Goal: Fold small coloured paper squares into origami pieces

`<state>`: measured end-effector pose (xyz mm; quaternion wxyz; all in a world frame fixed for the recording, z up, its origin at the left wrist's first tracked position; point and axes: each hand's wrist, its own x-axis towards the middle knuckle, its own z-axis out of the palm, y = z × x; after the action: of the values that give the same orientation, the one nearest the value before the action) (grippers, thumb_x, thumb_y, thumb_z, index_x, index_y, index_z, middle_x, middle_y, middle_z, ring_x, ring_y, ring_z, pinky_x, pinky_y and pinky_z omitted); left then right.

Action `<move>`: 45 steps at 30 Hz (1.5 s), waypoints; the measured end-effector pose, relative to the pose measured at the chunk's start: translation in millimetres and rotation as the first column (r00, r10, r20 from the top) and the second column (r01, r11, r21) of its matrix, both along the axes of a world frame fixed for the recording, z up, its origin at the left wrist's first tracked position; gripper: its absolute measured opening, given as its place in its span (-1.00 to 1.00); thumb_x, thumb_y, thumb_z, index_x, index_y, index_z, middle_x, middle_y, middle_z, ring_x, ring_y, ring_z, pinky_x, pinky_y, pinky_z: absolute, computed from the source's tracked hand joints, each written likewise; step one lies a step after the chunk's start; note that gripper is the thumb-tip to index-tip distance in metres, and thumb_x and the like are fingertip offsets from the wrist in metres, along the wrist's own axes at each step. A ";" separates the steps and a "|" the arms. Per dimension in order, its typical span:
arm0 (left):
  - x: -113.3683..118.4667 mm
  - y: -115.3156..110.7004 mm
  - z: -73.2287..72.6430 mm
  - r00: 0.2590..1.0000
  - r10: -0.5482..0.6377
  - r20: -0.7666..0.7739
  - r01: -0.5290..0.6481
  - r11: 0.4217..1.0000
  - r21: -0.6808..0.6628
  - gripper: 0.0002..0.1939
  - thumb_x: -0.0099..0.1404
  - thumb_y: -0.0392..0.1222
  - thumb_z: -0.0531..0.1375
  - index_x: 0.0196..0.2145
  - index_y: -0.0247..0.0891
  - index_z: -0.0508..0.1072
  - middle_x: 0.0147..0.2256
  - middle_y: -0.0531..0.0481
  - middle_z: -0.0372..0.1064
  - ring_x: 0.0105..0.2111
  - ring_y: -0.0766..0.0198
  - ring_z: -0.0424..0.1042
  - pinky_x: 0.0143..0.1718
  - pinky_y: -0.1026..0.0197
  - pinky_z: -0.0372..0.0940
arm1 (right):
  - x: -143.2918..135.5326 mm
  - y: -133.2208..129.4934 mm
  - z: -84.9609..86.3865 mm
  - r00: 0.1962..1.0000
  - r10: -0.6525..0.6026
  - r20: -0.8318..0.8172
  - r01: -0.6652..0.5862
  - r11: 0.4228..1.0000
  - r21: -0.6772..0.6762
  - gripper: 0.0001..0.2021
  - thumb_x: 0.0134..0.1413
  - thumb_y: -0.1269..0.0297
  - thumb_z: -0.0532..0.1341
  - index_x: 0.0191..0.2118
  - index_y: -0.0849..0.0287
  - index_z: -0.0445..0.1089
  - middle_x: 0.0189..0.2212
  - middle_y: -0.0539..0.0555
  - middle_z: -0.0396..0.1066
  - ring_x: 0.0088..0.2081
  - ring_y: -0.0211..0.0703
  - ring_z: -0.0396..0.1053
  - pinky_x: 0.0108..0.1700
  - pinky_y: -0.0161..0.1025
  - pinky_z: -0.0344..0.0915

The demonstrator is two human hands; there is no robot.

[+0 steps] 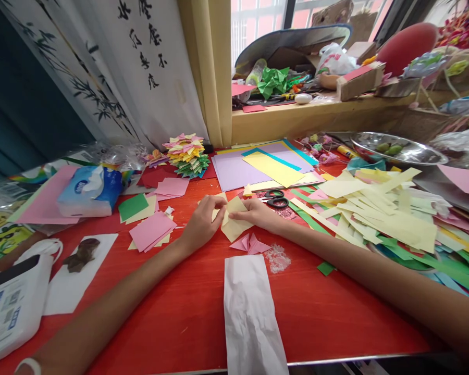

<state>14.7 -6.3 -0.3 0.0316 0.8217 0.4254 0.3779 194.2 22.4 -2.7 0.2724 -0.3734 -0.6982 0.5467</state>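
Observation:
Between my two hands is a pale yellow sheet of paper [234, 225], partly creased. My left hand [204, 221] grips its left edge with curled fingers, and some fingertips are hidden. My right hand [260, 214] pinches the sheet from the right, thumb on top. Just below lies a folded pink paper piece [250, 244]. Black-handled scissors [275, 199] rest beyond my right hand. Cut pink paper squares [153, 230] and a green square [133, 207] lie left of my left hand.
A stacked folded-paper model [188, 155] stands at the back, near a tissue pack [89, 190]. Paper strips [379, 208] heap up on the right, before a metal bowl [398, 148]. A crumpled white paper [252, 312] lies in front on the red table [328, 323].

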 end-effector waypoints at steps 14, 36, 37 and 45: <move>-1.2 1.5 5.6 0.962 0.097 0.254 -0.004 0.939 -0.343 -0.83 0.24 -0.14 0.04 -0.19 -0.19 0.23 -0.38 0.07 0.26 -0.39 0.39 0.32 -0.36 0.33 0.23 | -1.4 -4.0 5.2 0.998 0.053 -0.019 -0.053 0.999 -0.002 -0.70 -0.08 0.10 0.19 -0.37 0.30 0.36 -0.46 0.04 0.37 -0.46 -0.31 0.28 -0.40 -0.36 0.18; -4.0 5.5 7.1 0.980 -0.039 0.194 0.092 0.957 -0.274 -0.74 0.23 -0.14 0.08 -0.12 -0.19 0.37 -0.27 0.01 0.31 -0.28 0.35 0.32 -0.18 0.27 0.23 | -1.3 4.1 -6.8 0.936 -0.156 -0.315 0.065 0.957 -0.283 -0.70 -0.03 0.14 0.18 -0.27 0.30 0.38 -0.37 0.13 0.42 -0.38 -0.24 0.35 -0.27 -0.28 0.26; -4.0 5.5 6.9 0.981 -0.043 0.189 0.094 0.958 -0.269 -0.74 0.23 -0.14 0.08 -0.12 -0.19 0.37 -0.26 0.00 0.31 -0.27 0.35 0.32 -0.18 0.27 0.23 | -1.4 3.9 -6.1 0.938 -0.151 -0.312 0.063 0.959 -0.277 -0.70 -0.04 0.14 0.18 -0.26 0.30 0.38 -0.37 0.14 0.43 -0.37 -0.24 0.35 -0.26 -0.28 0.26; -3.8 5.0 7.0 0.989 -0.064 0.137 0.096 0.967 -0.237 -0.76 0.23 -0.18 0.08 -0.14 -0.19 0.37 -0.26 0.00 0.30 -0.29 0.36 0.32 -0.18 0.27 0.22 | -1.6 1.6 -1.2 0.966 -0.121 -0.229 0.081 0.981 -0.178 -0.65 -0.09 0.12 0.21 -0.23 0.31 0.38 -0.31 0.16 0.43 -0.36 -0.22 0.36 -0.28 -0.29 0.26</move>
<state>11.0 -1.2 6.6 0.1744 0.8023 0.4321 0.3731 192.6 24.0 -3.9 0.3499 -0.3616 -0.5921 0.6295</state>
